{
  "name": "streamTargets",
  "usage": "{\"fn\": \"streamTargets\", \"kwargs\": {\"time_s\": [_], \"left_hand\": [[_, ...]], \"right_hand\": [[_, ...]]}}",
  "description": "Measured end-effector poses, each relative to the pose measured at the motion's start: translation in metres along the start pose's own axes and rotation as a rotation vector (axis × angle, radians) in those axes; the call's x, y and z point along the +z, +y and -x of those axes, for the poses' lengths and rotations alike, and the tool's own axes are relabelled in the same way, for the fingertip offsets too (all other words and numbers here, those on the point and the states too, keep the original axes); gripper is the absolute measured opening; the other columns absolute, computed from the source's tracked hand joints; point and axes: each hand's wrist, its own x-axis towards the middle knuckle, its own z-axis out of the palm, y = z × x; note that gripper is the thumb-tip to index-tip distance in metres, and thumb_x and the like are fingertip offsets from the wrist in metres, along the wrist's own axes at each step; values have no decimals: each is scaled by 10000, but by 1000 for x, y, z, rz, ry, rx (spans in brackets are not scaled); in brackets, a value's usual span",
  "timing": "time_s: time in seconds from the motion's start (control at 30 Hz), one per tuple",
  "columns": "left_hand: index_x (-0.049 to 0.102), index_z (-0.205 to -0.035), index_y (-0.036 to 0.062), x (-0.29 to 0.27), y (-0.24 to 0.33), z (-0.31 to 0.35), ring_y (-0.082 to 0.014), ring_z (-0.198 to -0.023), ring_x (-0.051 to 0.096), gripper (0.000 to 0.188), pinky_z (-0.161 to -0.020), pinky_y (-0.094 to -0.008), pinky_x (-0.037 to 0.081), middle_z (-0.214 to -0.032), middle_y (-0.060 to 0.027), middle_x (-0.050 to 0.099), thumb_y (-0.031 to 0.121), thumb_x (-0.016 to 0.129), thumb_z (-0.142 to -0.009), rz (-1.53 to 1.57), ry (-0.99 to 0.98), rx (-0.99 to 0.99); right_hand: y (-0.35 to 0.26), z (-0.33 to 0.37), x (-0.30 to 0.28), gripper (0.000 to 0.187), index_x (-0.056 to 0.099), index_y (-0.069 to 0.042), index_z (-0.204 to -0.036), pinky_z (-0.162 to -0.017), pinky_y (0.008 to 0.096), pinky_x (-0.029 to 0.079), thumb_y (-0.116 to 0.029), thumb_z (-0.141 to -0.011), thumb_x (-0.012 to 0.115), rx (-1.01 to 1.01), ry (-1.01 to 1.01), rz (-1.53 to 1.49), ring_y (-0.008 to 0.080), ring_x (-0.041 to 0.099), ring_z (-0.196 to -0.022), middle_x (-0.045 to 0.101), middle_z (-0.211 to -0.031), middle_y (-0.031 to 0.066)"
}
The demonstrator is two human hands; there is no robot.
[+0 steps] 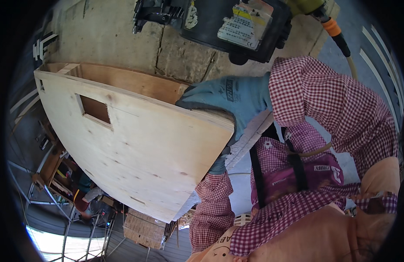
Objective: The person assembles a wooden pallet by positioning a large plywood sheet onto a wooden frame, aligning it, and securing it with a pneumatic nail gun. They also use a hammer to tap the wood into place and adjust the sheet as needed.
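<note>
A large pale plywood box stands tilted in front of me, its broad face toward me. That face has a rectangular cutout and a smaller opening near the far left corner. Along the top the box is open, showing inner wood walls. My right hand, in a blue-grey work glove, is closed over the upper corner at the near right end. Lower on the same end, my left hand, gloved too, grips the edge; most of its fingers are hidden.
Beyond the box, a black air-powered tool, apparently a nail gun, lies on the worn worktop, with an orange-collared hose fitting. Wood strips lie at the far right. Another person is at the lower left near metal framing.
</note>
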Motion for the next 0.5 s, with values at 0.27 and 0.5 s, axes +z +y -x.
{"fn": "streamTargets", "kwargs": {"time_s": [0.27,0.5], "left_hand": [[336,-1318,-37,2,2,2,-259,-1206,404,811,-1028,-382,311,-1308,-172,407,271,772,-709,28,1,-33],[336,-1319,-37,6,1,-3,-261,-1210,399,815,-1029,-385,308,-1313,-173,402,272,775,-706,38,-28,-45]], "right_hand": [[7,-1,53,577,491,15,-1223,-968,353,407,-467,-925,386,-254,437,-475,269,506,-1124,496,-1228,148],[50,-5,55,661,447,18,-1261,-968,382,404,-520,-876,452,-356,534,-299,287,515,-1109,497,-1224,160]]}}
